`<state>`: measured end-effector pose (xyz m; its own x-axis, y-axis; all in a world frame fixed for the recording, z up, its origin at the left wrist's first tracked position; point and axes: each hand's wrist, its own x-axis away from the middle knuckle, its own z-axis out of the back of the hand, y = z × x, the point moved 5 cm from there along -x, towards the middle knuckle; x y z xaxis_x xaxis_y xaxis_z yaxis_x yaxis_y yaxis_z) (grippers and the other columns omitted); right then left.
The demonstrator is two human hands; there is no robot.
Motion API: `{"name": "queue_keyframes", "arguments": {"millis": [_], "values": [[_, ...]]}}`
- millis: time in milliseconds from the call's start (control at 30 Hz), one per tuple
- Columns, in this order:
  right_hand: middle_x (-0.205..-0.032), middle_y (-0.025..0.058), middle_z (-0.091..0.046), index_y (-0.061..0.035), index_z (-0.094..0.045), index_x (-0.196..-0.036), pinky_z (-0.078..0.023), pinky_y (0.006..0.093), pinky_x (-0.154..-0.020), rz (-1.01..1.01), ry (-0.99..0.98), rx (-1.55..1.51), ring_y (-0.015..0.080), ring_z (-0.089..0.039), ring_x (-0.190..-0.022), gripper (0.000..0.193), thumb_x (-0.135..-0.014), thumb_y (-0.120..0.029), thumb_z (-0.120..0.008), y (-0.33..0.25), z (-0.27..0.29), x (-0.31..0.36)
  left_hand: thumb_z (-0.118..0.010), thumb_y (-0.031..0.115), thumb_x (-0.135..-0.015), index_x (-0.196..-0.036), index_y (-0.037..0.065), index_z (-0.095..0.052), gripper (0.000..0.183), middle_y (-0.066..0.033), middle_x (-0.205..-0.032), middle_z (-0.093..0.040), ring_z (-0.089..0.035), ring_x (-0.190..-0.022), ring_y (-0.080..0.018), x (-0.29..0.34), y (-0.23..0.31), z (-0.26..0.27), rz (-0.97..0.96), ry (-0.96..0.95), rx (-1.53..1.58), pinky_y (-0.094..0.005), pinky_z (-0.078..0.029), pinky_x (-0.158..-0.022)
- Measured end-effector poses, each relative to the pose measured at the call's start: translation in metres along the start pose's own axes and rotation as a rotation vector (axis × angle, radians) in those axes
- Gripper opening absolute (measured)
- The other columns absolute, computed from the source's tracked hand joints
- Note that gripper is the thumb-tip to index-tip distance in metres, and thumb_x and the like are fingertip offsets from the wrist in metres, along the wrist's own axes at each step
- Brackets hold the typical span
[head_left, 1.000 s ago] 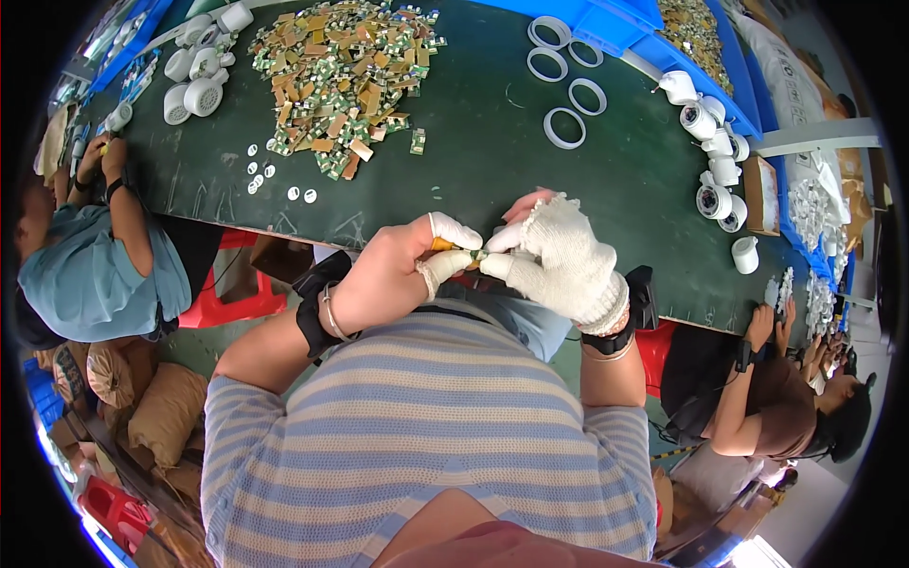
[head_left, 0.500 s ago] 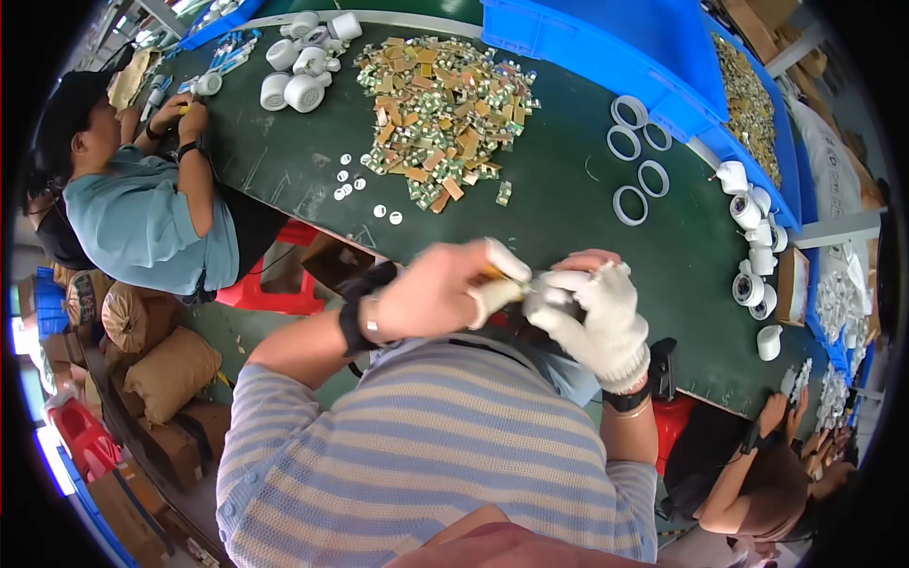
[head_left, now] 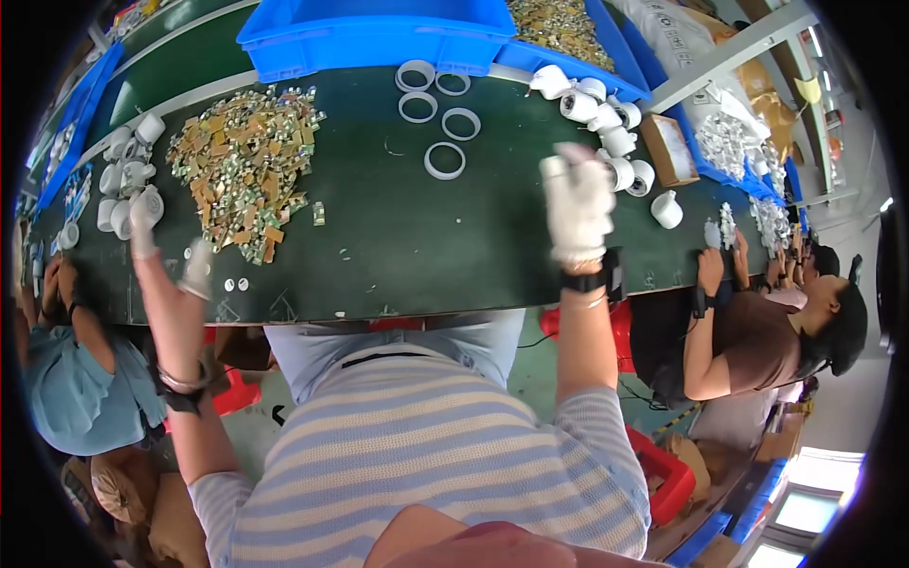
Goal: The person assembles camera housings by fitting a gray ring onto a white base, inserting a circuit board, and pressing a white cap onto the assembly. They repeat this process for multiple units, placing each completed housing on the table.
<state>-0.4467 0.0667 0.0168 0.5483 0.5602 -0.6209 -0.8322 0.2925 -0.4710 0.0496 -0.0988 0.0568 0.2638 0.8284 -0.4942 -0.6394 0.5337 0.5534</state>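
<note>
I see white round parts (head_left: 110,178) at the left, just past the left hand (head_left: 173,308). Its fingers are spread wide and hold nothing I can see. White cups (head_left: 667,210) sit far right, by the gloved right hand (head_left: 579,213). I can't tell how wide its blurry fingers are or what they hold. Farther off, between the hands, white rings (head_left: 445,176) lie on the green table (head_left: 398,246), right of small boards (head_left: 241,161).

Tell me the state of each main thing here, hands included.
Left hand with white finger covers: open, fingers spread.
Right hand in white knitted glove: blurred, grip unclear.
White plastic housings near right hand: clustered.
Heap of small green-and-tan circuit boards: loose.
Five white plastic rings: lying flat.
Blue plastic bin, back right: holding boards.
</note>
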Motion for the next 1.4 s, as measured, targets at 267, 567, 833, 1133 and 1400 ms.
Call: {"name": "queue_keyframes", "arguments": {"millis": [267,567,833,1133,1400], "values": [[-0.120,0.0210,-0.070,-0.0059,-0.068,-0.125,-0.050,0.0457,-0.105,0.129,-0.148,0.524,0.0392,-0.065,-0.119,0.054,-0.080,-0.029,-0.088,0.077,0.022,-0.011,-0.085,0.013,-0.086,-0.159,0.007,-0.042,0.084,-0.0231,-0.153,-0.048,-0.043,-0.145,-0.0433,0.061,0.088,-0.095,-0.157,-0.451,0.285,-0.0468,-0.036,-0.122],[-0.110,0.0147,-0.070,-0.0050,-0.066,-0.122,-0.056,0.0421,-0.084,0.539,-0.662,-0.544,0.0308,-0.068,-0.092,0.065,-0.076,-0.042,-0.093,-0.154,0.004,0.080,-0.089,0.031,-0.084,-0.162,0.011,-0.039,0.095,-0.0234,-0.150,-0.051,-0.057,-0.133,-0.0421,0.056,0.131,-0.113,-0.216,-0.798,0.444,-0.0460,-0.048,-0.111],[-0.093,0.0098,-0.067,-0.0072,-0.069,-0.122,-0.055,0.0366,-0.074,0.536,-0.342,-0.024,0.0258,-0.069,-0.086,0.037,-0.088,-0.013,-0.081,-0.099,-0.079,0.026,-0.079,0.017,-0.096,-0.159,0.004,-0.037,0.077,-0.0085,-0.137,-0.060,-0.062,-0.120,-0.0171,0.073,0.084,-0.120,0.613,-0.854,1.283,-0.0335,-0.054,-0.101],[-0.098,0.0054,-0.055,-0.0039,-0.052,-0.149,-0.051,0.0361,-0.077,-0.826,-0.866,-1.966,0.0164,-0.052,-0.082,0.049,-0.103,-0.015,-0.065,-0.128,-0.034,0.082,-0.089,0.004,-0.083,-0.154,0.010,-0.045,0.083,-0.0105,-0.133,-0.065,-0.070,-0.116,-0.0214,0.067,0.088,-0.101,0.183,-0.731,0.947,-0.0366,-0.057,-0.098],[-0.090,0.0050,-0.049,-0.0037,-0.055,-0.141,-0.042,0.0306,-0.062,-0.987,-1.013,-2.272,0.0171,-0.046,-0.076,0.039,-0.105,-0.018,-0.062,-0.142,-0.030,0.103,-0.093,0.022,-0.078,-0.141,0.013,-0.061,0.071,-0.0133,-0.125,-0.069,-0.075,-0.094,-0.0319,0.059,0.114,-0.088,-0.274,-0.676,0.356,-0.0400,-0.062,-0.079]]}}
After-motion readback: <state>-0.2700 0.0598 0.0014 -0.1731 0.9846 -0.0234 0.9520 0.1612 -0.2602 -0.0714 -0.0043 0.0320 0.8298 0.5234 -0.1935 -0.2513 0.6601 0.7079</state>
